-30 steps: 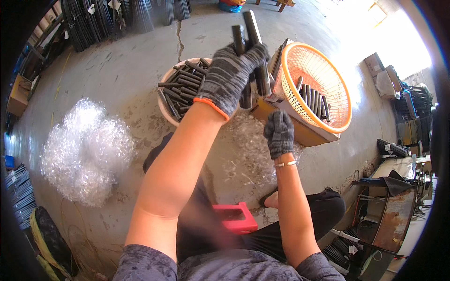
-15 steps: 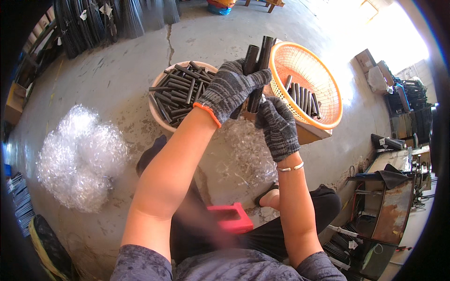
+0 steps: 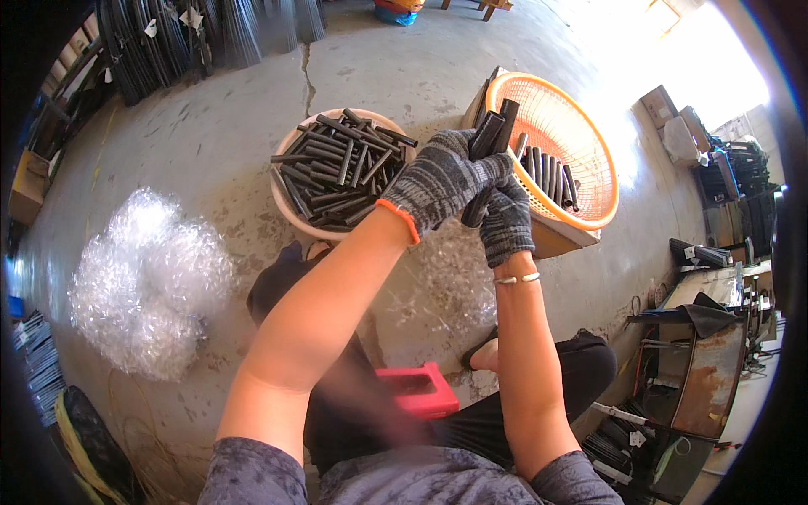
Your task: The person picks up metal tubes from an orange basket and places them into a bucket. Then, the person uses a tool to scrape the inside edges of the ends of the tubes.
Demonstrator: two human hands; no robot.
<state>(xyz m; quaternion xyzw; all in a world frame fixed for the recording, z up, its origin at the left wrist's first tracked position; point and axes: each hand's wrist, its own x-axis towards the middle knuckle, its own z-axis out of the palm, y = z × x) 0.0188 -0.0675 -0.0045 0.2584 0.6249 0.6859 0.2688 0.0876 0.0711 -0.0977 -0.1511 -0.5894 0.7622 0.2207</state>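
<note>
My left hand (image 3: 448, 175), in a dark grey knitted glove with an orange cuff, is closed around black tubes (image 3: 486, 135). Two tube ends stick up past its thumb, and a lower end shows beneath the fingers. Close against it, my right hand (image 3: 508, 225), gloved alike, has its fingers curled at the lower part of the tubes. What those fingers pinch is hidden. To the left, a pale pink basin (image 3: 284, 200) is heaped with short black tubes (image 3: 341, 160). An orange mesh basket (image 3: 599, 147) at the right holds a row of similar tubes (image 3: 549, 177).
The basket rests on a cardboard box (image 3: 566, 239). A big pile of clear plastic film (image 3: 151, 282) lies at the left, and more scraps (image 3: 450, 273) lie between my legs. A red plastic stool (image 3: 433, 396) is below. A metal workbench (image 3: 703, 370) stands at the right.
Both hands have shifted right with the tubes, toward the orange basket. The tubes now tilt more to the right, and my right hand sits closer under my left.
</note>
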